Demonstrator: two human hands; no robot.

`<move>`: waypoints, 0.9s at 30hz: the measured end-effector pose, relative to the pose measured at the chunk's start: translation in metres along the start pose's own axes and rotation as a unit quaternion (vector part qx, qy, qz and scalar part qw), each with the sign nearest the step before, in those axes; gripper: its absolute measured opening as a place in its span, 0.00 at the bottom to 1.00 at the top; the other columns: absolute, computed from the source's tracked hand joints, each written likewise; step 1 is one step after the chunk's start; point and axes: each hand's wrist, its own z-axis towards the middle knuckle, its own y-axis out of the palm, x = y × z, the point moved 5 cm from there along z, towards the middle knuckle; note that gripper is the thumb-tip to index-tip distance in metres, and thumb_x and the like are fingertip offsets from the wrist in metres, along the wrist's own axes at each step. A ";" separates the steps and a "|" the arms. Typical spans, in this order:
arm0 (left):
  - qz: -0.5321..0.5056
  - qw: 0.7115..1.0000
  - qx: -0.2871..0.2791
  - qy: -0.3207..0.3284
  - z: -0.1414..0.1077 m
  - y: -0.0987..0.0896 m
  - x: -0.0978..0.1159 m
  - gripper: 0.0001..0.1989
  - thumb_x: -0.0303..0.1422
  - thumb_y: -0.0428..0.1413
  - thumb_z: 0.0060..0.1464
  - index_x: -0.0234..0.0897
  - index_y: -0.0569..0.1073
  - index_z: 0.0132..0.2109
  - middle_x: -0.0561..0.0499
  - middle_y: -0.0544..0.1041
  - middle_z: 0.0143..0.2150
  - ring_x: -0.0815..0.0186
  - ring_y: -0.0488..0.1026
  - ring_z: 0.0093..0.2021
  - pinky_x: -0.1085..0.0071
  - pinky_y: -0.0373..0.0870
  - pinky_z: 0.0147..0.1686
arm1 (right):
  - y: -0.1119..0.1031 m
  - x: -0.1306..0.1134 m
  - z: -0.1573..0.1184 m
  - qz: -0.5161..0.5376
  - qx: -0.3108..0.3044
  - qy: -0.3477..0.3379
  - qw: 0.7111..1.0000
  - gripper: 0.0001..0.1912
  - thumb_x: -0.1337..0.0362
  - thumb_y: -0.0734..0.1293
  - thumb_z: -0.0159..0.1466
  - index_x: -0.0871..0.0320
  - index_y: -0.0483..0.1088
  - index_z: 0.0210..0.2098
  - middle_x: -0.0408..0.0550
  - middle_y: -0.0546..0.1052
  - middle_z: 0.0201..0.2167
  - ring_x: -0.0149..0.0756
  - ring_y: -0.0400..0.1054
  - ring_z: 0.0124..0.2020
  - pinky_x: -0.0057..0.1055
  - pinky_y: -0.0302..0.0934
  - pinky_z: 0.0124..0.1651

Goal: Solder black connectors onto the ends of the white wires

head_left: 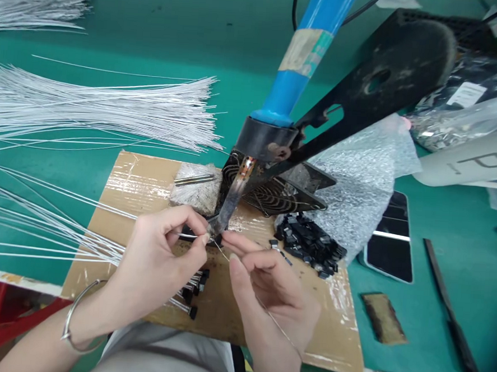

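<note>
My left hand [155, 264] pinches a white wire [185, 236] between thumb and forefinger, its end right at the tip of a soldering iron. The blue-handled soldering iron [286, 90] is fixed in a black metal stand [373, 81] and points down between my hands. In my right hand [277, 300] a thin solder wire [277, 325] runs across the palm and out past the fingertips to the iron's tip. The joint itself is too small to make out. Below my left hand lie several white wires with black connectors [192, 310] on their ends.
Cardboard [332, 337] covers the work spot. White wire bundles [110, 107] lie left. A pad with metal rods [195, 188] and a black fan [268, 198] sit behind the iron. To the right are black parts [310, 243], bubble wrap [358, 176], a phone [390, 239] and a file [451, 310].
</note>
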 end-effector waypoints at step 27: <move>-0.007 1.000 -0.009 0.000 0.000 0.001 0.002 0.05 0.30 0.56 0.54 0.38 0.76 0.31 0.48 0.83 0.33 0.67 0.69 0.27 0.70 0.56 0.24 | -0.001 0.002 0.001 -0.022 -0.010 -0.030 0.999 0.10 0.67 0.72 0.69 0.54 0.73 0.31 0.51 0.88 0.48 0.41 0.85 0.47 0.34 0.80 0.51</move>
